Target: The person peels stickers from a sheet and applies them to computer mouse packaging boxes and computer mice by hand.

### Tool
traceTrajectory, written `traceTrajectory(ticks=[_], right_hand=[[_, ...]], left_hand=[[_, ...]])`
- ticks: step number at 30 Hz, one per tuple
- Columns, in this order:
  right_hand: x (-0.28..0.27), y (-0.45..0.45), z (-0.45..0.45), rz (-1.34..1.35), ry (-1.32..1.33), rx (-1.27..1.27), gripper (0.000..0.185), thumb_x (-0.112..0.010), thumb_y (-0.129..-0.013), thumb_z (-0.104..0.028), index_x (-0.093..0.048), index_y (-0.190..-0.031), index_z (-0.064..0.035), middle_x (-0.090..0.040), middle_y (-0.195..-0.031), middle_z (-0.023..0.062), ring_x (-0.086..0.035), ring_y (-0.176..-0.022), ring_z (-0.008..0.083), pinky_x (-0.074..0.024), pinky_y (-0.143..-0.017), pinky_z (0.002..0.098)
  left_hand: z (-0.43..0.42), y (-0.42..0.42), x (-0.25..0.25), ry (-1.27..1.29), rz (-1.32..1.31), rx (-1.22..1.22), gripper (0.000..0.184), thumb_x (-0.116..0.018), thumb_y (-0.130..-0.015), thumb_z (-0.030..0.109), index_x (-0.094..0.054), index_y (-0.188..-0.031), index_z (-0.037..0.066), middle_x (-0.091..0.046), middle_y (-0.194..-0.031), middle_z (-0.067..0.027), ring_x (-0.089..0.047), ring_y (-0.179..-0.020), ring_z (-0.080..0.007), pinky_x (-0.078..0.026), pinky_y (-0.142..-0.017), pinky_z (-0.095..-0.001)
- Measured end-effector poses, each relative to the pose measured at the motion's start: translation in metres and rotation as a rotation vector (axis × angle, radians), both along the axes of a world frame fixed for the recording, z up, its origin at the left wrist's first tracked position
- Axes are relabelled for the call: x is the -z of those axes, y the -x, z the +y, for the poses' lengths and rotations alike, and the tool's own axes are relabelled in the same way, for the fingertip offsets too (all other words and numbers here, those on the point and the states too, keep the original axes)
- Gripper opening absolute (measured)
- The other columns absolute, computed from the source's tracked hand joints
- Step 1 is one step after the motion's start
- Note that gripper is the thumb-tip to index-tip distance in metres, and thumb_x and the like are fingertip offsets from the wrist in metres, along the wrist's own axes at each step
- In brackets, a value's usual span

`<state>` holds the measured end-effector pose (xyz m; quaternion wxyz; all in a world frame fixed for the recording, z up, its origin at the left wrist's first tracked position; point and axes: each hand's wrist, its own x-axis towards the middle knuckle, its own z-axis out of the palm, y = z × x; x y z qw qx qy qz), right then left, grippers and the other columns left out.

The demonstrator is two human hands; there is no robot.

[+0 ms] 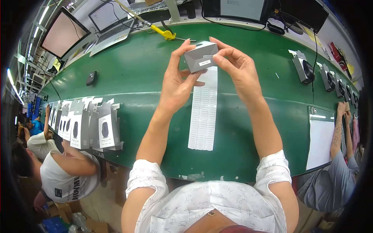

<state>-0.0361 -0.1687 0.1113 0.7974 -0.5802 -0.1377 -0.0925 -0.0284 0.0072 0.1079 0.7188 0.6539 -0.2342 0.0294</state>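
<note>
A small grey box (201, 57) with a white label on its near face is held up over the green table. My left hand (178, 75) grips its left side, fingers at the top and thumb below. On the right side, my right hand (237, 68) has its thumb and fingers against the box, near the label. Below the box a long sheet of white labels (203, 116) lies flat on the table, its upper end partly hidden by the box and my left hand's fingers.
Grey-and-white boxes (105, 128) stand at the left, near seated people. A computer mouse (91, 78), a yellow tool (165, 33), a laptop (110, 35) and monitors lie beyond. More boxes (303, 68), a clipboard (321, 139) and another person's arms (337, 132) are at the right.
</note>
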Motion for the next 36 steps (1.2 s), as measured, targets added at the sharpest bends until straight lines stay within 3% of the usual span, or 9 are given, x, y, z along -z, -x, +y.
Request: traceTrajectory(ticks=[2, 4, 7, 22, 36], right_hand=[[-0.003, 0.004, -0.003, -0.001, 0.096, 0.019, 0.013, -0.069, -0.088, -0.014, -0.066, -0.091, -0.0023, -0.049, -0.141, 0.02, -0.055, -0.116, 0.0172, -0.0403, -0.102, 0.0324], [-0.004, 0.006, -0.006, -0.041, 0.218, 0.042, 0.016, -0.071, -0.087, -0.013, -0.066, -0.092, 0.0009, -0.048, -0.142, 0.0177, -0.06, -0.115, 0.0232, -0.0493, -0.092, 0.0329], [-0.008, 0.011, -0.007, -0.01, 0.322, 0.058, 0.017, -0.071, -0.086, -0.013, -0.066, -0.091, 0.0017, -0.051, -0.14, 0.0181, -0.062, -0.11, 0.0243, -0.0508, -0.09, 0.0333], [0.006, 0.009, 0.009, -0.047, 0.334, 0.203, 0.015, -0.07, -0.084, -0.011, -0.067, -0.087, 0.0031, -0.059, -0.127, 0.0218, -0.065, -0.099, 0.0203, -0.056, -0.085, 0.033], [0.006, 0.01, 0.012, -0.08, 0.302, 0.206, 0.013, -0.069, -0.084, -0.009, -0.066, -0.087, 0.0042, -0.057, -0.128, 0.0239, -0.067, -0.097, 0.0217, -0.0579, -0.082, 0.0315]], left_hand=[[0.002, -0.004, 0.002, 0.007, -0.01, 0.03, 0.059, -0.059, -0.081, -0.012, -0.044, -0.133, 0.011, -0.031, -0.15, -0.0122, -0.064, -0.105, -0.0237, -0.061, -0.073, -0.027], [0.002, -0.008, 0.005, -0.065, -0.208, 0.008, 0.06, -0.059, -0.077, -0.013, -0.047, -0.13, 0.011, -0.03, -0.152, -0.0114, -0.06, -0.112, -0.024, -0.059, -0.081, -0.0291], [-0.001, -0.005, 0.003, 0.056, -0.121, 0.011, 0.058, -0.058, -0.075, -0.013, -0.048, -0.128, 0.01, -0.031, -0.152, -0.0103, -0.059, -0.113, -0.0243, -0.056, -0.086, -0.0304], [-0.003, -0.001, 0.005, 0.071, -0.107, -0.015, 0.053, -0.058, -0.08, -0.013, -0.049, -0.128, 0.008, -0.031, -0.151, -0.0124, -0.056, -0.117, -0.025, -0.059, -0.085, -0.0318], [-0.006, -0.001, 0.004, 0.097, -0.126, -0.045, 0.051, -0.053, -0.08, -0.015, -0.049, -0.125, 0.008, -0.034, -0.148, -0.0112, -0.061, -0.11, -0.0224, -0.057, -0.082, -0.0279]])
